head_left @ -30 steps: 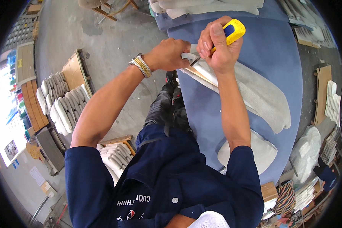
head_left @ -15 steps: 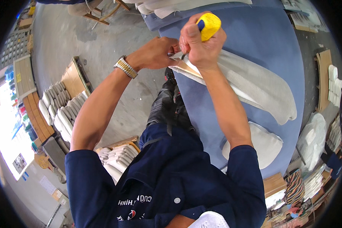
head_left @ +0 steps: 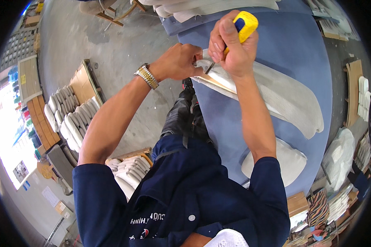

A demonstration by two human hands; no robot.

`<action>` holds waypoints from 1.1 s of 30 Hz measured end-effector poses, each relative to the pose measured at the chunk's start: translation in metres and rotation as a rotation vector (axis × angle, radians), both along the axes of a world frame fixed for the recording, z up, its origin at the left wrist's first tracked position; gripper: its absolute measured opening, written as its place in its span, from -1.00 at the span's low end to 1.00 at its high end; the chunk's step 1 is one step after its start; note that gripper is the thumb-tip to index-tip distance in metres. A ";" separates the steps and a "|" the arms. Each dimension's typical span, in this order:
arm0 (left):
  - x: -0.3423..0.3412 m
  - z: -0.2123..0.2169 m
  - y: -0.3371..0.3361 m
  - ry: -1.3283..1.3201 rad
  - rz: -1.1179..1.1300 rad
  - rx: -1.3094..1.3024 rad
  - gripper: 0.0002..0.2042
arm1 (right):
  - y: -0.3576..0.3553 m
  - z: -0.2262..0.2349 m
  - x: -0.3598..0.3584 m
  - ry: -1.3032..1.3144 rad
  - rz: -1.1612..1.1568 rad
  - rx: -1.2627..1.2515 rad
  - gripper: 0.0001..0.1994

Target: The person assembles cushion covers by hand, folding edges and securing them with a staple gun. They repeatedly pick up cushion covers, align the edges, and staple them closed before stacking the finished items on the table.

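Note:
My right hand (head_left: pixel 234 47) is wrapped round a screwdriver (head_left: pixel 246 25) with a chunky yellow-and-blue handle. Its thin dark shaft slants down to the left, and the tip is at the edge of a long curved panel covered in light grey fabric (head_left: pixel 282 84). A strip of bare wood and white padding shows along the panel's near side. At the panel's left end, my left hand (head_left: pixel 181 61) pinches the fabric edge between thumb and fingers, close to the tip. A metal watch circles my left wrist.
The panel lies on a blue-grey table (head_left: pixel 224 136), near a rounded grey cushion piece (head_left: pixel 276 160). More covered pieces (head_left: pixel 218 7) are piled at the far edge. Stacks of pads (head_left: pixel 70 115) stand on the floor to the left; a plastic-wrapped bundle (head_left: pixel 340 154) is at the right.
Both hands have moved somewhat to the right. The screwdriver's handle has risen and leans further right, and more of its shaft shows. The left hand keeps its pinch on the fabric.

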State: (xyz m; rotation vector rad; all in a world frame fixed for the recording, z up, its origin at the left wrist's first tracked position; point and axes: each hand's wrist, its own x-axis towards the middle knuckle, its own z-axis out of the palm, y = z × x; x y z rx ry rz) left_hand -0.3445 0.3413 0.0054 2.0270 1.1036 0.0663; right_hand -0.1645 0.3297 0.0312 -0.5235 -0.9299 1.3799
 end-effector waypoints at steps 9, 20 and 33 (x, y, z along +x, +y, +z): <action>0.002 0.009 0.009 0.081 -0.018 -0.074 -0.66 | -0.001 -0.004 -0.004 0.016 -0.012 0.137 -0.69; 0.002 0.012 0.008 0.074 -0.018 -0.089 -0.65 | -0.004 -0.015 -0.007 0.067 -0.093 0.090 -0.66; 0.002 0.006 -0.020 0.189 -0.067 0.007 -0.74 | -0.013 -0.027 -0.020 -0.095 -0.211 -0.017 -0.63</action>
